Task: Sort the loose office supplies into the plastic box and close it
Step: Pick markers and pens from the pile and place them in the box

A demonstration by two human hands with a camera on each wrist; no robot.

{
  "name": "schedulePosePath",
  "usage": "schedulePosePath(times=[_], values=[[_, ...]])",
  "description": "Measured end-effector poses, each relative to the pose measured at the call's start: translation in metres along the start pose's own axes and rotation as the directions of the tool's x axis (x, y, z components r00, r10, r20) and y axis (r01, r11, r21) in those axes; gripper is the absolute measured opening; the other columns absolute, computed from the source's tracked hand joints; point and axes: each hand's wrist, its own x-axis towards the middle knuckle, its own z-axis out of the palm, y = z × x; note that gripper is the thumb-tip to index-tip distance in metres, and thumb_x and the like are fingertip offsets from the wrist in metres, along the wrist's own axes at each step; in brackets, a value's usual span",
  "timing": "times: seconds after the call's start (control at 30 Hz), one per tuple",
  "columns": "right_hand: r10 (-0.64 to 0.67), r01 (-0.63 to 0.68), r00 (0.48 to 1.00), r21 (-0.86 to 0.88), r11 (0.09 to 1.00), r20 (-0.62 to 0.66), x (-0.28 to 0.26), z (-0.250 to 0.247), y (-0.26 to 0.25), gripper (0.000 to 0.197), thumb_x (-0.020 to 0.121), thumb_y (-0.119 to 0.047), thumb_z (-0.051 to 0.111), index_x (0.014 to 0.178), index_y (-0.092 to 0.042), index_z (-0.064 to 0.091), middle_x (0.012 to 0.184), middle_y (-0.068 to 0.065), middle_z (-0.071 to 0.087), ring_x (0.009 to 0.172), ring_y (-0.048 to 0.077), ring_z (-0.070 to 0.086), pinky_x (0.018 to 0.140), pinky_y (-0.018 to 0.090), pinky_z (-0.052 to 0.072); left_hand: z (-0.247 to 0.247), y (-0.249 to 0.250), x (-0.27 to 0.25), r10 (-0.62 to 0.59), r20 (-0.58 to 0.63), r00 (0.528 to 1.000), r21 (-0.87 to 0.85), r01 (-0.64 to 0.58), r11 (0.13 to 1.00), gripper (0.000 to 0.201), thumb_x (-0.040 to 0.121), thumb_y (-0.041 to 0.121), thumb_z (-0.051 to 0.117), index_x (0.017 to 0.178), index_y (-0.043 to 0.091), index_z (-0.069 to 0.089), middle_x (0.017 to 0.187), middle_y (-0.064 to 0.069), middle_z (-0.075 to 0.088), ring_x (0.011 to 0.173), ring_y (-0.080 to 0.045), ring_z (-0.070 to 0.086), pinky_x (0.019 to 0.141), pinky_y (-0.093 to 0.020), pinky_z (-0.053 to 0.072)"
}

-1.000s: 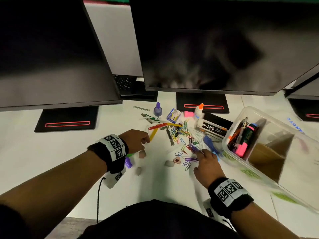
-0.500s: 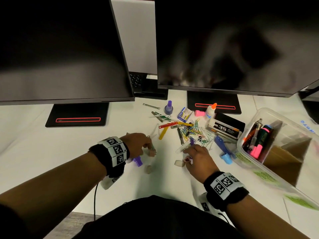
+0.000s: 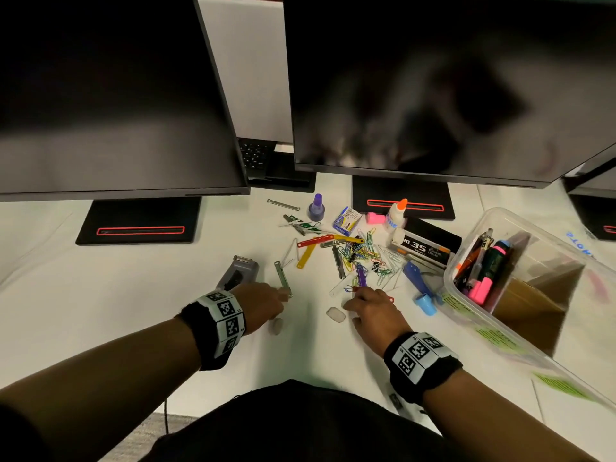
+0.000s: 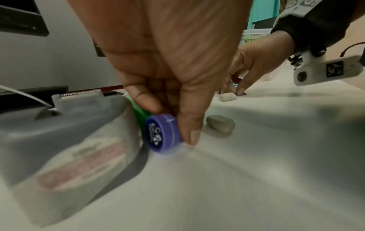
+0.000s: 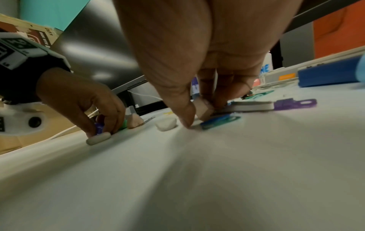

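Note:
My left hand rests low on the white desk; in the left wrist view its thumb and fingers pinch a green stick with a purple cap. My right hand is just right of it, and its thumb and fingertips pinch a small beige eraser cube. A white eraser lies between the hands and a grey eraser lies beside the left one. The clear plastic box stands open at the right with pens and highlighters inside. Its lid is not in view.
A grey tape dispenser sits just beyond the left hand. A heap of paper clips, a black staples box, a glue bottle, a purple ink bottle and a blue staple remover lie beyond the right hand. Two monitors stand behind.
My right hand has drawn back from the paper clips toward me and taken up the small eraser. The left hand has shifted a little toward the near edge of the desk.

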Motion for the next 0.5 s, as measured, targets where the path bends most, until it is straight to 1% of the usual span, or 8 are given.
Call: schedulePosePath(times=[0.03,0.1,0.17,0.23,0.3,0.37,0.43,0.5], values=[[0.021,-0.021,1.000,0.039,0.999,-0.009,-0.001,0.002,0.003,0.032,0.069,0.005,0.067,0.097,-0.009,0.074,0.102,0.017,0.067,0.093,0.041,0.062,0.083,0.040,0.051,0.000,0.002,0.002,0.004,-0.016,1.000,-0.003,-0.004,1.000,0.026,0.090,0.001,0.048,0.111,0.010,0.061,0.152,-0.003,0.032,0.126,-0.030,0.049,0.101,-0.044,0.045],[0.059,-0.060,0.998,0.091,0.994,0.015,-0.003,0.001,0.008,0.032,0.079,0.004,0.060,0.107,-0.006,0.070,0.116,0.020,0.061,0.108,0.038,0.057,0.099,0.032,0.041,-0.001,0.004,0.005,0.010,-0.042,0.999,-0.019,-0.011,1.000,0.027,0.091,-0.001,0.044,0.112,0.009,0.060,0.148,-0.006,0.037,0.122,-0.030,0.051,0.099,-0.042,0.046],[0.061,-0.066,0.997,0.108,0.992,0.045,-0.003,-0.002,0.008,0.033,0.084,0.002,0.055,0.113,-0.006,0.067,0.123,0.019,0.057,0.114,0.035,0.055,0.101,0.026,0.037,-0.001,0.005,0.009,0.005,-0.088,0.996,-0.059,-0.011,0.998,0.027,0.091,0.001,0.045,0.113,0.011,0.058,0.146,-0.005,0.038,0.122,-0.028,0.050,0.099,-0.041,0.046],[0.056,-0.060,0.998,0.116,0.991,0.039,-0.001,-0.007,0.007,0.036,0.083,-0.001,0.055,0.116,-0.008,0.066,0.122,0.017,0.057,0.111,0.033,0.056,0.099,0.026,0.040,-0.002,0.007,0.011,0.007,-0.125,0.992,-0.100,-0.019,0.995,0.029,0.092,0.005,0.046,0.117,0.014,0.055,0.142,-0.004,0.042,0.122,-0.024,0.048,0.099,-0.036,0.044],[0.090,-0.085,0.995,0.111,0.990,-0.039,0.004,-0.015,0.006,0.037,0.079,-0.005,0.059,0.115,-0.009,0.066,0.116,0.015,0.060,0.107,0.035,0.056,0.095,0.031,0.043,-0.007,0.007,0.014,-0.013,-0.158,0.987,-0.142,-0.010,0.990,0.030,0.093,0.012,0.048,0.123,0.015,0.052,0.135,-0.003,0.047,0.122,-0.020,0.046,0.097,-0.031,0.041],[0.179,-0.165,0.968,0.090,0.982,-0.175,0.015,-0.025,0.009,0.037,0.076,-0.008,0.063,0.113,-0.007,0.065,0.113,0.017,0.062,0.105,0.038,0.054,0.094,0.038,0.043,-0.013,0.005,0.014,-0.033,-0.199,0.979,-0.163,0.000,0.987,0.029,0.096,0.020,0.047,0.124,0.016,0.053,0.130,-0.002,0.050,0.122,-0.019,0.046,0.096,-0.030,0.040],[0.295,-0.287,0.922,0.068,0.955,-0.250,0.030,-0.034,0.017,0.046,0.077,-0.012,0.064,0.122,-0.006,0.058,0.124,0.018,0.057,0.116,0.038,0.049,0.102,0.043,0.037,-0.019,-0.001,0.013,-0.061,-0.233,0.971,-0.135,0.030,0.990,0.030,0.097,0.022,0.044,0.126,0.018,0.054,0.130,0.001,0.051,0.123,-0.019,0.045,0.098,-0.030,0.040],[0.405,-0.406,0.884,0.049,0.913,-0.232,0.045,-0.043,0.023,0.060,0.080,-0.018,0.062,0.136,-0.007,0.043,0.141,0.016,0.043,0.131,0.035,0.037,0.112,0.044,0.028,-0.023,-0.012,0.007,-0.133,-0.247,0.960,-0.108,0.109,0.988,0.032,0.097,0.022,0.044,0.128,0.022,0.053,0.132,0.004,0.050,0.124,-0.017,0.043,0.100,-0.029,0.041]])
